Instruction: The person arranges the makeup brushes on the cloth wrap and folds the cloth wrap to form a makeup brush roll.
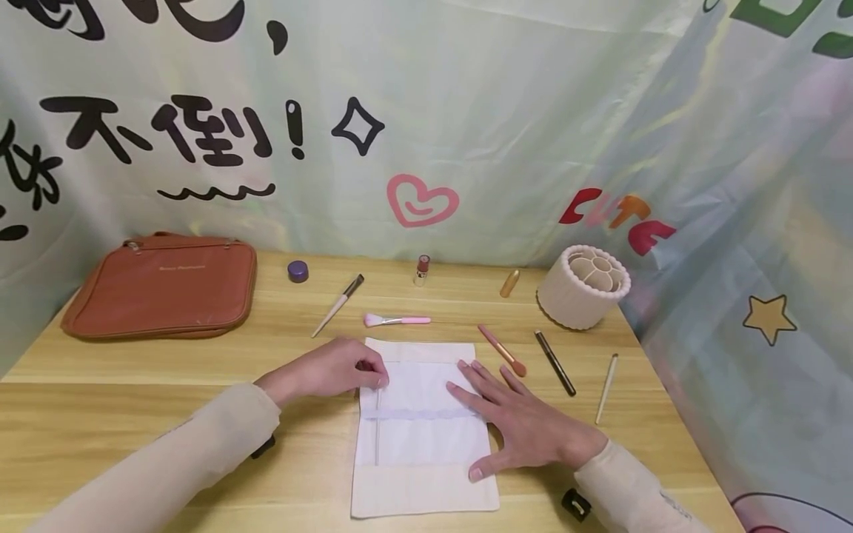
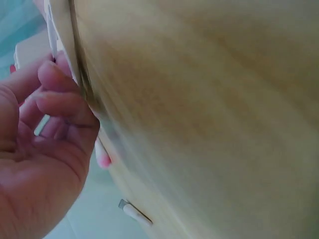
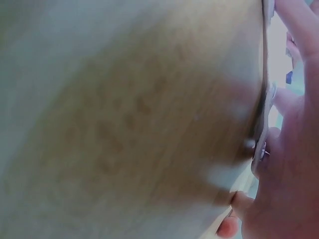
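Observation:
A pale makeup brush roll lies flat and unfolded on the table, with sheer pockets across its middle. At its upper left edge my left hand pinches the end of a thin white stick. The rest of that stick shows through the sheer pocket, and its tip cannot be made out. In the left wrist view the white stick stands out past the fingertips. My right hand rests with spread fingers on the roll's right side, the thumb near the lower right.
Around the roll lie a pink brush, an angled brush, a pink-handled brush, a black pen and a white pencil. Farther back stand a brown case, purple lid, lipstick, gold tube and cream holder.

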Demonstrator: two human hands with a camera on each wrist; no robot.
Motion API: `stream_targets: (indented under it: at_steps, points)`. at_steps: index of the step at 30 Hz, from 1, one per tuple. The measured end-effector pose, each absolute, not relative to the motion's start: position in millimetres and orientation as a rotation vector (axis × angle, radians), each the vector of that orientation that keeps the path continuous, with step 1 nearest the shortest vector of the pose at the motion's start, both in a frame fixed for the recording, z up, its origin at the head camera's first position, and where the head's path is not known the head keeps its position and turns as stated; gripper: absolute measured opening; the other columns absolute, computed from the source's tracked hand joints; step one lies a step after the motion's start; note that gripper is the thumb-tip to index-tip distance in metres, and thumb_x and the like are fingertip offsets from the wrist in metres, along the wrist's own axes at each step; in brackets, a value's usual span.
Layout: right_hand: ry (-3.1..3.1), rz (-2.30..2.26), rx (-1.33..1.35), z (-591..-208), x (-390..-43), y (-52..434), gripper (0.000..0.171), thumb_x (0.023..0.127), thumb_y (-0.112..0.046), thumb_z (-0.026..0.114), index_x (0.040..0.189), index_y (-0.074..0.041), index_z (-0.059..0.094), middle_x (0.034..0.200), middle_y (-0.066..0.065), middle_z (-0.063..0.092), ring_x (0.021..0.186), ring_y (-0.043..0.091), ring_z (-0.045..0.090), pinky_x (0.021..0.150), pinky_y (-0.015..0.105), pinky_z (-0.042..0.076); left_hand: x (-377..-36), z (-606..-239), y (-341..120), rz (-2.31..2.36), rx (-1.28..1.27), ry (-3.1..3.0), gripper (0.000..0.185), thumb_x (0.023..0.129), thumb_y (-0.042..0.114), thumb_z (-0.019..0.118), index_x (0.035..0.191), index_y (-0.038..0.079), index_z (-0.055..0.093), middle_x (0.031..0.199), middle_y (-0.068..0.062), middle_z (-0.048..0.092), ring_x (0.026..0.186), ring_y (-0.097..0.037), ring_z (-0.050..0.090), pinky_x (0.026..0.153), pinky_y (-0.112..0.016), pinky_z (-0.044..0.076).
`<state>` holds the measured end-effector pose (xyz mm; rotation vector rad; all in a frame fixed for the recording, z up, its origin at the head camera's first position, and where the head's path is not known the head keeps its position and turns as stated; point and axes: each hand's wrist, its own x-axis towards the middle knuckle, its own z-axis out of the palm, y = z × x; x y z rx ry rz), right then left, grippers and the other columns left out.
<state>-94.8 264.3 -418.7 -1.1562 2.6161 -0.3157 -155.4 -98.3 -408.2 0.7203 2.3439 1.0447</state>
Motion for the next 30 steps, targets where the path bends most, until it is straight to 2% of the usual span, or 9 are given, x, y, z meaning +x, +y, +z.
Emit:
stream_targets:
  at_steps: [6, 12, 16, 24, 30]
  points:
    - [2.610, -0.330, -1.145, -418.1, -94.3, 264.6, 0.116, 0.087, -0.084, 0.070, 0.175, -0.023, 0.026, 0.184, 0.017, 0.013, 0.168, 0.047, 0.016, 0.126, 0.081, 0.018, -149.9, -409.2, -100.0, 1.085, 0.741, 2.275, 0.004, 0.104, 0.016, 0.075, 0.101, 0.015, 0.078, 0.088, 0.005, 0.071, 0.074, -0.009, 0.063, 0.067, -0.024, 0.056]
    - [2.609, -0.344, -1.157, -418.1, -94.3, 264.6, 0.115, 0.087, -0.084, 0.068, 0.175, -0.022, 0.026, 0.183, 0.018, 0.013, 0.167, 0.047, 0.017, 0.126, 0.081, 0.018, -157.0, -404.9, -106.8, 1.133, 0.664, 2.373, 0.009, 0.108, 0.025, 0.070, 0.107, 0.018, 0.077, 0.097, 0.001, 0.072, 0.078, -0.015, 0.065, 0.068, -0.028, 0.057]
    - [2.608, -0.352, -1.160, -417.9, -94.5, 265.2, 0.115, 0.088, -0.084, 0.067, 0.175, -0.022, 0.026, 0.183, 0.018, 0.012, 0.167, 0.047, 0.017, 0.125, 0.081, 0.018, -173.8, -400.0, -115.4, 1.220, 0.496, 2.505, 0.013, 0.110, 0.026, 0.068, 0.113, 0.016, 0.076, 0.106, -0.006, 0.073, 0.082, -0.022, 0.067, 0.069, -0.031, 0.057]
    - [2.614, -0.357, -1.168, -418.2, -94.5, 267.0, 0.115, 0.088, -0.084, 0.067, 0.175, -0.022, 0.026, 0.183, 0.019, 0.013, 0.167, 0.048, 0.017, 0.125, 0.082, 0.019, -215.4, -404.2, -118.3, 1.294, 0.252, 2.734, 0.022, 0.111, 0.029, 0.066, 0.120, 0.010, 0.072, 0.114, -0.010, 0.071, 0.093, -0.025, 0.064, 0.074, -0.032, 0.051]
    - [2.599, -0.373, -1.159, -419.5, -95.3, 265.7, 0.115, 0.088, -0.083, 0.068, 0.176, -0.023, 0.025, 0.184, 0.017, 0.011, 0.168, 0.047, 0.015, 0.125, 0.082, 0.017, -237.2, -409.4, -116.7, 1.321, 0.166, 2.782, 0.026, 0.110, 0.027, 0.067, 0.124, 0.005, 0.070, 0.120, -0.015, 0.072, 0.107, -0.031, 0.065, 0.089, -0.040, 0.052]
